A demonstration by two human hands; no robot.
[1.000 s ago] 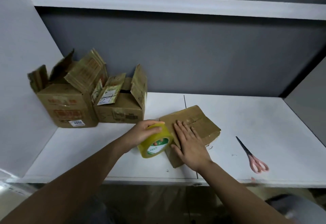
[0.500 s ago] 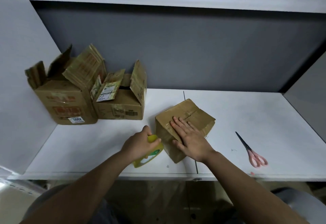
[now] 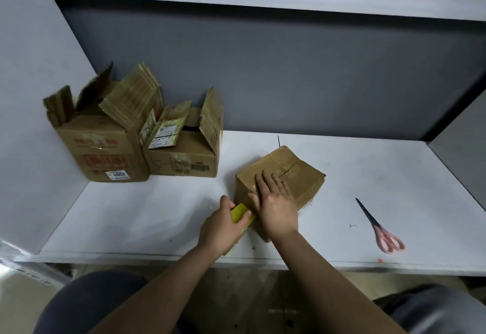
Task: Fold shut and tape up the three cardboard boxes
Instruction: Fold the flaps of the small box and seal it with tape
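Head view
Right hand (image 3: 276, 202): flat, fingers straight and spread, pressing on the near top edge of the closed box (image 3: 289, 173).
Left hand (image 3: 223, 224): fingers curled round the yellow tape roll (image 3: 242, 212), gripping it low against the closed box's near-left side.
Closed box: flaps folded down, mid-shelf on the white shelf (image 3: 131, 215), under the right hand.
Tall open box (image 3: 100, 149): far left, flaps up.
Short open box (image 3: 184, 157): touching the tall one, flaps up.
Scissors (image 3: 381, 228): well apart, right.
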